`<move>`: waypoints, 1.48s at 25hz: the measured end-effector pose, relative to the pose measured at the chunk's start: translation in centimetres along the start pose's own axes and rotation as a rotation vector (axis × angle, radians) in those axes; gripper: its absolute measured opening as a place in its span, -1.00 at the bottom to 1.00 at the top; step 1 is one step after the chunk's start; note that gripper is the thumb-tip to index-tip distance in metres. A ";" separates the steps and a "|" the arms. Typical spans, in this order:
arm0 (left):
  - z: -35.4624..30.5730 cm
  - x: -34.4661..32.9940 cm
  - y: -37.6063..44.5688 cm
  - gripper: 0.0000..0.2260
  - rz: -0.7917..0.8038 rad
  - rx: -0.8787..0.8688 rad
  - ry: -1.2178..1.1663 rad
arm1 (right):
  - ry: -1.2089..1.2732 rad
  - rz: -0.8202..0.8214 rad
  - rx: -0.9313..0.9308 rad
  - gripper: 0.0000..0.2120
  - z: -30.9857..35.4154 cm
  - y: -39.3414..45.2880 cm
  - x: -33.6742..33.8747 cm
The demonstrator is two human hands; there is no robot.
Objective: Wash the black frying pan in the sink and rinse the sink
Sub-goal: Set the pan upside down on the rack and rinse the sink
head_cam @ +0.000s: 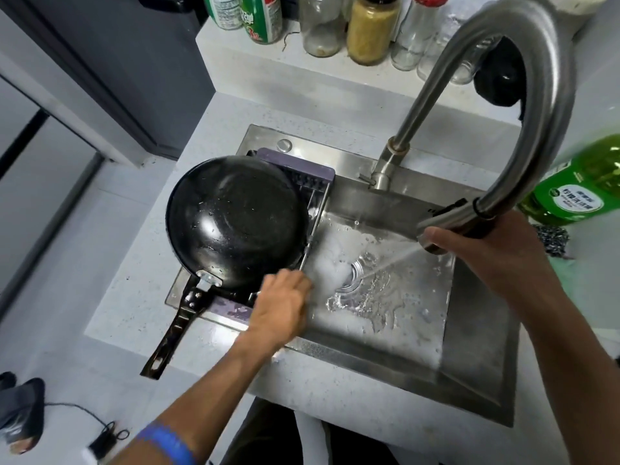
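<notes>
The pan (235, 219) lies upside down on a purple rack (312, 172) spanning the left part of the sink (476, 347), its handle (174, 327) projecting over the near-left rim onto the table (117, 263). Droplets stand on its upturned base; placed so, it is judged to be draining, with washing apparently complete, though its inner face is hidden. The right hand (486, 253) grasps the pull-out spray head (446, 226) of the faucet (503, 78), fingers wrapped around it, and angles it down and to the left, so that a jet crosses the basin toward the drain (355, 273). Foam (328, 260) lies just left of the drain and along the near wall; the jet is evidently aimed to drive it to the outlet. The left hand (285, 303) rests at the rack's near-right corner, beside a metal rod (313, 226) of the rack; its fingers curl downward, but whether they hold the rack or merely steady it cannot be told. The step in hand is judged to be rinsing the sink. Foam remains, so that step is unfinished. A green detergent bottle (577, 182) and a steel scourer (553, 236) sit on the table at far right, clear of the spray. Jars (369, 28) stand on the far ledge.
</notes>
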State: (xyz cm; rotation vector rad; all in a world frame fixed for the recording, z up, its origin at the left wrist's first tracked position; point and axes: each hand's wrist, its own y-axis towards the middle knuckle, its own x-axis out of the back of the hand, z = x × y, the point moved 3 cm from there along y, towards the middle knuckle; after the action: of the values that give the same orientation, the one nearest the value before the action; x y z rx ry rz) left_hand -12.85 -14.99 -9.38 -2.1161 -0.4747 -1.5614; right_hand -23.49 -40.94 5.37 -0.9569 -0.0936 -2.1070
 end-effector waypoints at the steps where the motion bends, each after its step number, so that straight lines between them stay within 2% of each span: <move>1: -1.4 -1.3 2.4 -0.67 0.186 -0.093 0.126 | 0.010 -0.017 -0.016 -0.74 0.1 0.0 0.1; 3: -1.9 -3.1 6.8 -0.63 0.409 -0.235 0.476 | 0.026 -0.069 -0.029 -0.67 0.0 0.2 0.6; 5: -0.4 -4.4 9.5 -0.59 0.499 -0.317 0.767 | 0.035 -0.102 -0.026 -0.72 -0.3 0.7 0.5; 8: 1.6 -5.3 10.5 -0.57 0.565 -0.320 0.903 | 0.068 -0.123 -0.029 -0.81 -0.6 1.4 -0.2; 12: 2.2 -4.2 10.6 -0.58 0.494 -0.339 0.756 | 0.151 -0.077 -0.006 -0.81 -0.7 2.2 -1.8; 16: 2.9 -1.6 7.4 -0.62 0.377 -0.295 0.483 | 0.376 -0.171 -0.004 -0.81 -0.8 3.2 -3.2; 20: 2.0 -3.2 -0.2 -0.71 0.497 -0.257 0.329 | 0.385 -0.210 0.087 -0.79 -0.9 3.1 -3.9; 23: 2.0 -4.7 -2.9 -0.67 0.517 -0.209 0.324 | 0.323 -0.178 0.118 -0.88 -1.1 3.9 -4.0; 27: 1.8 -4.9 -4.3 -0.64 0.481 -0.177 0.328 | 0.261 -0.171 0.097 -0.78 -2.6 4.8 -3.3; 30: 1.3 -4.6 -4.2 -0.61 0.455 -0.168 0.310 | 0.196 -0.207 0.080 -0.92 -4.0 5.1 -1.4; 34: 0.6 -4.6 -3.9 -0.66 0.448 -0.140 0.125 | 0.036 -0.168 0.091 -0.92 -6.2 5.9 2.0; 37: 1.5 -4.7 -4.0 -0.59 0.469 -0.035 0.087 | -0.089 -0.130 0.096 -0.81 -7.3 6.8 3.9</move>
State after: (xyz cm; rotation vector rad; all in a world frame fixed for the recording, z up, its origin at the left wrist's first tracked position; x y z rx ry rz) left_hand -15.20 -10.84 -13.62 -1.9868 0.0801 -1.3825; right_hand -24.66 -50.70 1.07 -1.0104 -0.3070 -2.1567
